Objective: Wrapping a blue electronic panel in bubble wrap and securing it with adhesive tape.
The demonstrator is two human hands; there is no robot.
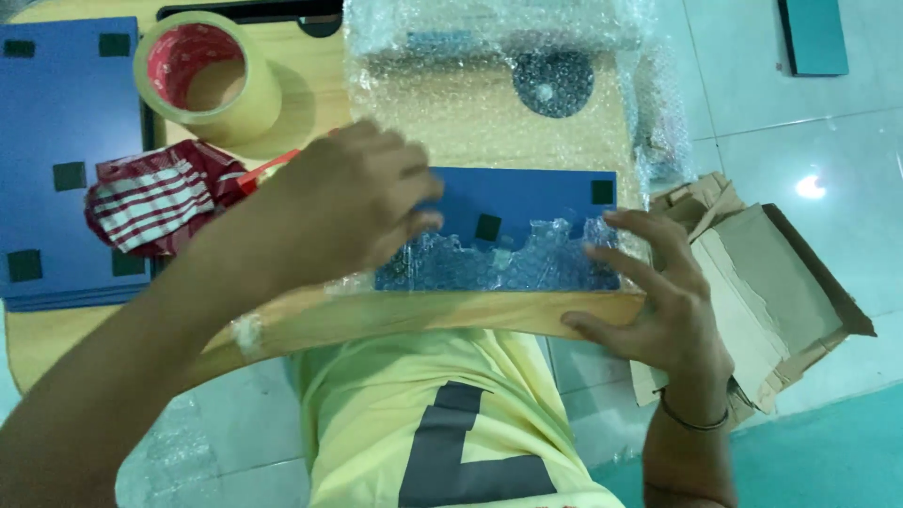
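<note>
A blue flat panel (527,202) with small black square pads lies on the wooden table (451,310), partly covered along its near edge by clear bubble wrap (499,263). My left hand (348,202) presses down on the panel's left end and grips the wrap there. My right hand (658,292) holds the right end of the wrap, fingers over the panel's corner and thumb at the table's front edge. More bubble wrap (489,56) stretches over the far part of the table.
A roll of yellowish tape (207,75) stands at the back left. A stack of blue panels (56,160) lies at the far left, a red-and-white striped cloth (155,198) beside it. A round black disc (553,80) shows under the far wrap. Torn cardboard (762,292) lies on the floor at right.
</note>
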